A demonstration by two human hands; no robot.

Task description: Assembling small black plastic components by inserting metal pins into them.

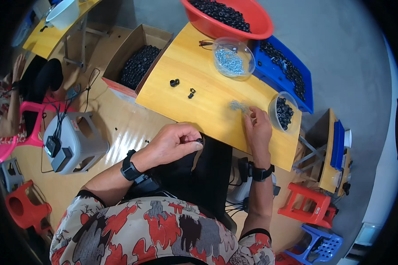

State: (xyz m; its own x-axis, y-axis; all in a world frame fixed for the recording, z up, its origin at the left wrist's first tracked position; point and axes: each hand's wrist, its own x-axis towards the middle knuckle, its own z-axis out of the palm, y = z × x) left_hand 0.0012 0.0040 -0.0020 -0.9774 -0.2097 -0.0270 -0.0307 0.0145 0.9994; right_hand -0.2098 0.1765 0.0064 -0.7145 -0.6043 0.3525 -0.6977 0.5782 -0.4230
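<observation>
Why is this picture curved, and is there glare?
In the head view, the fisheye lens makes the yellow table look bent and leaves black corners; there too, white glare streaks the floor near it, and the pale pile by the right hand looks soft, its pieces hard to separate.

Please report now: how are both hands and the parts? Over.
Left hand pinching black part. Right hand at silver pile, grip unclear. Bowl of black rings close beside right hand.

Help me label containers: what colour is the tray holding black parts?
The tray is blue, best seen in the head view.
</observation>
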